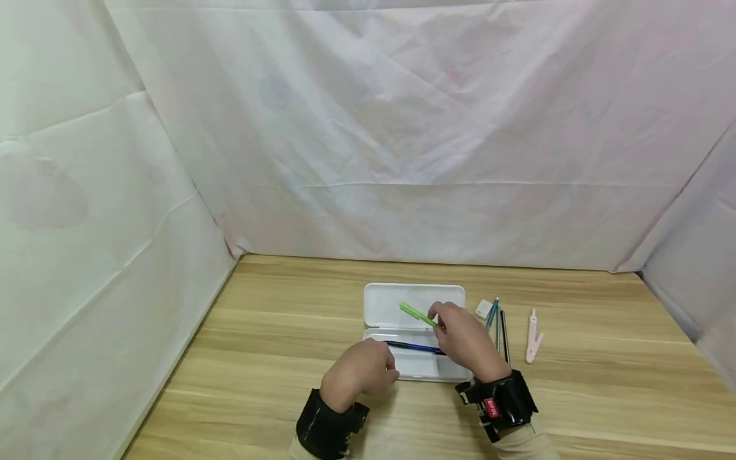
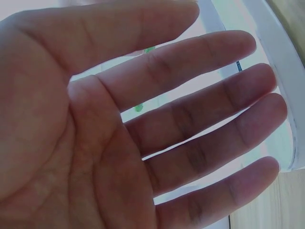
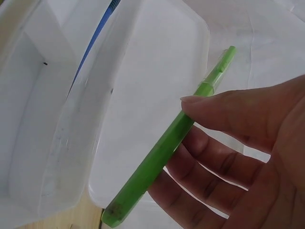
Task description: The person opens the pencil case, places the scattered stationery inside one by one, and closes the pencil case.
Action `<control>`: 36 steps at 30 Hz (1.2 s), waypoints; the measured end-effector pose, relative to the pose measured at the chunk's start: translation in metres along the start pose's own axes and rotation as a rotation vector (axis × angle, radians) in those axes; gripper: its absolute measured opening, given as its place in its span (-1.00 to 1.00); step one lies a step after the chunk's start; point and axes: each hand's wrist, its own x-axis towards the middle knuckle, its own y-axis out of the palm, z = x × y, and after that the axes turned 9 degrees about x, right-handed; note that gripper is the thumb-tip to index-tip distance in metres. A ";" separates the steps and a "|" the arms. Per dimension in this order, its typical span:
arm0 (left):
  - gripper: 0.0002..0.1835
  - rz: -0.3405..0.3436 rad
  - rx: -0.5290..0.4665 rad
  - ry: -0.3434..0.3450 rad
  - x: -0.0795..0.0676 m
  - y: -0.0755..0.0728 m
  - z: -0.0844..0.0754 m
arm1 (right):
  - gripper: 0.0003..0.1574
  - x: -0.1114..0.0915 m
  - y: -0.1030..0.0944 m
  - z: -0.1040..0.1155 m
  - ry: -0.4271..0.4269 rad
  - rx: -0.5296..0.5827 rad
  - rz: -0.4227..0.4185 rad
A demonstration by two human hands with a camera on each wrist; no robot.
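A white pencil case (image 1: 384,305) lies on the table with its lid folded back, away from the person. My right hand (image 1: 467,338) holds a green pen (image 1: 415,312) above the case. In the right wrist view, thumb and fingers pinch the pen (image 3: 157,150) along its barrel, its clip end pointing away. A dark blue pen (image 1: 415,347) lies lengthwise inside the case's base. At the base's left end is my left hand (image 1: 359,370). Its fingers (image 2: 190,114) are spread and nearly straight in the left wrist view, with nothing held; whether they touch the case I cannot tell.
Right of the case are a white eraser (image 1: 483,309), a blue pen (image 1: 492,313) and a black pencil-like stick (image 1: 505,335), partly behind the right wrist. Farther right lies a pink drawing compass (image 1: 533,338). White cloth (image 1: 402,217) hangs behind the wooden table (image 1: 276,358).
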 end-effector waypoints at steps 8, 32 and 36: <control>-0.74 -0.126 0.120 0.059 -0.005 0.009 0.003 | -0.81 0.007 0.005 0.003 -0.015 -0.011 0.012; -0.78 -0.345 0.379 0.169 -0.022 0.039 0.016 | -0.79 0.011 0.015 0.006 -0.031 -0.006 0.020; -0.88 -0.397 0.402 0.201 -0.021 0.040 0.019 | -0.79 0.014 0.019 0.008 -0.040 -0.024 0.030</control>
